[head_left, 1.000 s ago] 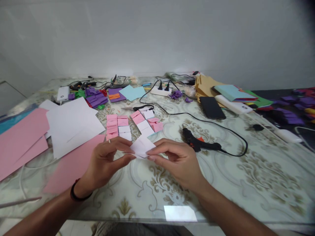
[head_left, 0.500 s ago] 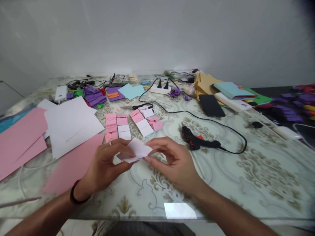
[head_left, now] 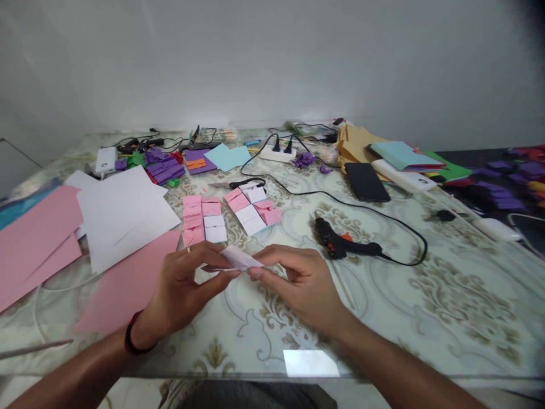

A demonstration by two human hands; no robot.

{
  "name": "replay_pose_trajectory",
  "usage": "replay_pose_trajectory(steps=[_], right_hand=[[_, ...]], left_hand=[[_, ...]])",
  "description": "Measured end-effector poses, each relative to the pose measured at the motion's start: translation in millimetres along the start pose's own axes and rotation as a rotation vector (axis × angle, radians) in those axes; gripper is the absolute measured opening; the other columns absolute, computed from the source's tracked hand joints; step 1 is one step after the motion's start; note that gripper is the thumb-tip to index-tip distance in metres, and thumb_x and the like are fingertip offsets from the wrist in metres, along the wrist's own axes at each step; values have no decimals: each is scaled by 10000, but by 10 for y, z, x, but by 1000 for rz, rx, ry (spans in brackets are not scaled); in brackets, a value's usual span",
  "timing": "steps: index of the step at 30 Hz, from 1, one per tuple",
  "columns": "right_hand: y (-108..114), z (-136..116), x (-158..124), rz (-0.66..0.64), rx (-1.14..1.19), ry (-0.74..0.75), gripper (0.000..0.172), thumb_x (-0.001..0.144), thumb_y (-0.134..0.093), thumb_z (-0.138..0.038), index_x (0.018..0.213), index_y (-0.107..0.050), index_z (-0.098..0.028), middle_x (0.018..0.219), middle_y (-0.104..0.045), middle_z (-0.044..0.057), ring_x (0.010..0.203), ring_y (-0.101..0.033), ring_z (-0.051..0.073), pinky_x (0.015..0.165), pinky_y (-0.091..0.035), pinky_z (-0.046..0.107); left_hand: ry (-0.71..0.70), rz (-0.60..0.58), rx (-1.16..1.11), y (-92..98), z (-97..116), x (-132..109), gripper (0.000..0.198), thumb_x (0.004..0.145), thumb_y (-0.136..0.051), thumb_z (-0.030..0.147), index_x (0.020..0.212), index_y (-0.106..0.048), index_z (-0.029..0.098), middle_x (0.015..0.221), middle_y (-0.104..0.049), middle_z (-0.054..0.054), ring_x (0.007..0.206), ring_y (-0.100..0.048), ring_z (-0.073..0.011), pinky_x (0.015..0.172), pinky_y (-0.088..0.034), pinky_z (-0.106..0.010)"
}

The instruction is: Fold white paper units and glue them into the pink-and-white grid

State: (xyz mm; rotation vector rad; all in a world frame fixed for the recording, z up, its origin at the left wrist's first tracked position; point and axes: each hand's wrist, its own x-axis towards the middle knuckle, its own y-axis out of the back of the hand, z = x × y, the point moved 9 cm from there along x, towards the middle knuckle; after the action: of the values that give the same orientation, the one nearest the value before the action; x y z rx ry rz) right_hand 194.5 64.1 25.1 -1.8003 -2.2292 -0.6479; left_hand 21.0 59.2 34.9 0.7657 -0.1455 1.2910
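A small folded piece of white paper [head_left: 242,258] is held between my two hands above the table. My left hand [head_left: 185,287] pinches its left end between thumb and fingers, and my right hand [head_left: 300,278] grips the right corner the same way. Just beyond my hands lie pink and white folded paper squares [head_left: 203,218], with a second group of folded squares [head_left: 252,209] to their right. A black glue gun [head_left: 347,241] with an orange trigger rests to the right of my right hand.
White sheets [head_left: 128,216] and pink sheets [head_left: 40,244] spread over the left side. Scissors [head_left: 242,184], a power strip [head_left: 277,153] and purple folded papers [head_left: 165,169] lie farther back. A phone [head_left: 367,182] sits at right. The glue gun's cord [head_left: 419,238] loops across the table.
The white paper has been folded flatter and now shows a narrower face. My fingers have drawn closer together along its near edge.
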Motion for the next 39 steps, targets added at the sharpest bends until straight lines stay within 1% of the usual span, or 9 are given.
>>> replay_pose_trajectory(steps=[5,7,9,14,16,20,25,34,39], right_hand=[[80,63,-16,56,20,-21,100,910,-772,-197,815,-750,-220,782,-771,-9,709,-698,139,682,-517,252],[48,83,-16,-3,77,-46,12,926,-754,-228,927,-765,-233,867,-773,7,789,-705,160,735,-532,272],[-3,62,-14,-75,136,-48,141,941,-732,-259,1077,-773,-250,975,-774,29,882,-709,183,793,-551,294],[-96,91,-4,-144,129,-127,187,949,-719,-251,1099,-825,-282,993,-799,28,838,-710,161,700,-559,252],[-93,155,-2,-121,137,-185,179,937,-730,-226,1053,-846,-296,957,-814,15,810,-721,154,668,-558,242],[21,192,11,-5,130,-164,203,914,-749,-180,1000,-864,-324,962,-828,10,861,-747,166,693,-567,254],[42,89,13,13,106,-18,364,882,-717,-51,1030,-863,-350,1020,-830,5,934,-768,161,811,-601,277],[-14,27,-9,-5,51,61,394,872,-744,-27,1048,-861,-360,1069,-823,7,930,-773,150,817,-609,264],[-25,15,-19,-15,44,86,407,873,-739,-21,1067,-857,-359,1100,-817,13,957,-774,147,815,-604,251]], left_hand=[[-64,50,42,85,64,5,93,909,-810,225,959,-734,242,916,-801,-1,845,-756,-158,754,-595,-253],[-128,40,94,103,130,14,89,914,-798,188,962,-734,227,938,-804,-8,825,-759,-139,696,-588,-216],[-195,2,123,81,188,23,96,931,-763,136,987,-733,208,990,-800,-34,842,-761,-134,679,-588,-202],[-322,-97,112,-40,269,29,149,936,-724,62,1019,-719,186,996,-780,-71,1031,-731,-189,914,-603,-300],[-271,-145,60,-80,230,41,172,919,-758,85,1039,-707,198,1020,-767,-66,1037,-713,-189,928,-588,-306],[36,-203,-216,-101,14,54,364,946,-758,234,1276,-606,249,1245,-674,-90,1161,-654,-224,1000,-567,-361],[261,-214,-315,-160,-160,5,181,1006,-679,223,1176,-628,262,1054,-666,-18,970,-656,-139,896,-562,-255],[271,-154,-371,-156,-175,-19,193,1019,-661,198,1200,-624,256,937,-761,0,843,-702,-109,767,-558,-201],[159,-133,-215,-75,-72,-8,230,1006,-635,140,1210,-622,246,1034,-760,-24,948,-729,-136,837,-584,-230]])
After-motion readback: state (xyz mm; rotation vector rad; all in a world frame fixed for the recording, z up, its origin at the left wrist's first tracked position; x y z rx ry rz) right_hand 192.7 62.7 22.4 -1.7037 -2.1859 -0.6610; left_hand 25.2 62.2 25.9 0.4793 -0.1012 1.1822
